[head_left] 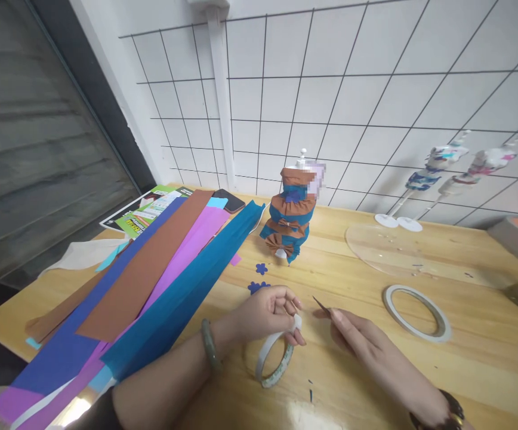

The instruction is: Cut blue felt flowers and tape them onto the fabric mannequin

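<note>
My left hand (pixel 259 315) is closed on a roll of white tape (pixel 278 373), which hangs below the fingers. A short white piece (pixel 296 323) shows at the thumb, probably the tape's end. My right hand (pixel 361 337) pinches a thin, dark, pointed tool (pixel 321 305) whose tip points toward my left hand; most of it is hidden by the fingers. Dark blue paper flowers (pixel 261 269) lie just beyond my left hand. Farther back stands a small dress form (pixel 291 209) dressed in brown and teal crepe paper with bows.
Long strips of blue, brown, purple and teal crepe paper (pixel 182 298) cover the left side. Behind them are printed sheets (pixel 140 221) and a phone (pixel 229 201). On the right are another tape roll (pixel 442 332), a clear round sheet (pixel 366 248) and two small figures on stands (pixel 387 221).
</note>
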`<state>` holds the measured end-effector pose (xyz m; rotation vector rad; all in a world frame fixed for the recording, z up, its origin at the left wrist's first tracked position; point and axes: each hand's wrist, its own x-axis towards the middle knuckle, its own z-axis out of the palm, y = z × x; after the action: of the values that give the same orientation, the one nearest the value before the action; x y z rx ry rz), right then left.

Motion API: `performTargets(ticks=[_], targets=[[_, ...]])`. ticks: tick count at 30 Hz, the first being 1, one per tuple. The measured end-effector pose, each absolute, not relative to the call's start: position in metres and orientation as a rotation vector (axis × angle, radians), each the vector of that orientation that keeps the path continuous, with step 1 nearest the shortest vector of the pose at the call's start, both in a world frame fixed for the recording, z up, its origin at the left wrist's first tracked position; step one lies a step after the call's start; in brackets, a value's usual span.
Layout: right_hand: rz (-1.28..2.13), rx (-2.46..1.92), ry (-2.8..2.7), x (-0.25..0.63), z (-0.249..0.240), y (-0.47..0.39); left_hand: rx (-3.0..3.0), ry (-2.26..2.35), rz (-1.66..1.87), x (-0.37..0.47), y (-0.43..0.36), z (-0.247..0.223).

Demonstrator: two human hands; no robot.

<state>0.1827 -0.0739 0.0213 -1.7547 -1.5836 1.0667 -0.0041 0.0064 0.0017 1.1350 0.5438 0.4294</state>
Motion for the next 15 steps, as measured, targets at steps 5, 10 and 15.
performTargets(ticks=[5, 10, 15], targets=[[1.204, -1.619, -1.765, 0.177, 0.036, -0.074, 1.172, 0.594, 0.414, -0.004, 0.005, 0.003], [1.289, -1.523, -1.804, 0.169, 0.039, -0.075, 1.187, 0.563, 0.396, -0.003, 0.001, -0.001], [1.281, -1.486, -1.833, 0.167, 0.038, -0.075, 1.185, 0.584, 0.371, -0.001, -0.001, -0.002]])
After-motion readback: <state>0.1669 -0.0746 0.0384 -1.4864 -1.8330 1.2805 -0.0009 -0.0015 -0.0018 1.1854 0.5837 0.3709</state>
